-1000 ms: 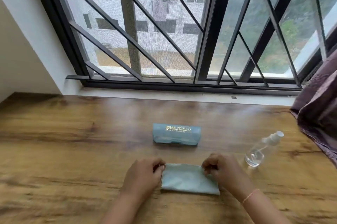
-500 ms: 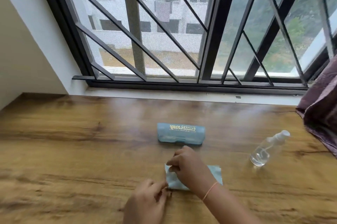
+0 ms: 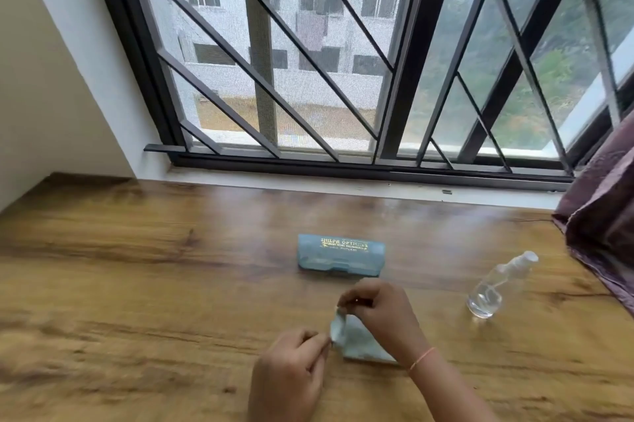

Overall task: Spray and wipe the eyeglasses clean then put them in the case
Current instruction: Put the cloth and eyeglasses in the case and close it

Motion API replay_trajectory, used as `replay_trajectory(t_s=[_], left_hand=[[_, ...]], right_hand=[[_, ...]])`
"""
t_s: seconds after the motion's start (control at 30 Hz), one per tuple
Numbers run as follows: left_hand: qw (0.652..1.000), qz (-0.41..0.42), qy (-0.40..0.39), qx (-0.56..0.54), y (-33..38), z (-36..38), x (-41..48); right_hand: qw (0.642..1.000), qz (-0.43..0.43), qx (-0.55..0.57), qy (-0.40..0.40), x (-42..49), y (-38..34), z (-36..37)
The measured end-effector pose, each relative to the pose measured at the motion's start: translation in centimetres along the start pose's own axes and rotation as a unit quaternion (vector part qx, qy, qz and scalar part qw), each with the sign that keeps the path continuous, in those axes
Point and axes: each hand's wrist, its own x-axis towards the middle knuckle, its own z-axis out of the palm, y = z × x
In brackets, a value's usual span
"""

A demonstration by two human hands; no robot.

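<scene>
Nearest, the left hand [image 3: 291, 373] pinches the cloth's [image 3: 356, 342] left edge. The right hand [image 3: 380, 315] pinches its far corner, raised off the counter [image 3: 137, 284]. Just beyond lies the closed case [image 3: 340, 255], with a bottle [image 3: 494, 287] to its right, a curtain [image 3: 603, 215] farther right and a barred window [image 3: 343, 61] behind.

Table [image 3: 137, 267] in front of a window [image 3: 308, 61]. A glasses case [image 3: 341, 255] lies at the table's middle, a spray bottle [image 3: 494, 287] to its right. In front of the case, a cloth [image 3: 356, 341] between the left hand [image 3: 291, 373] and right hand [image 3: 380, 315]. A curtain [image 3: 603, 215] at far right
</scene>
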Motion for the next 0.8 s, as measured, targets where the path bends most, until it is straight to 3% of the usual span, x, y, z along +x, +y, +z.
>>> replay_trajectory(t_s=[0.23, 0.67, 0.8], left_hand=[[0.985, 0.159, -0.062, -0.039, 3.1, 2.2, 2.2], [0.967, 0.211, -0.139, -0.014, 4.8, 6.6, 2.3], [0.971, 0.206, -0.119, -0.036, 4.6, 5.9, 2.2]], right_hand=[[0.986, 0.06, 0.147, 0.05, -2.5, 3.1, -4.2], [0.996, 0.002, 0.043, 0.082, -4.5, 6.3, -5.8], [0.996, 0.003, -0.002, 0.088, -5.0, 6.9, -6.0]])
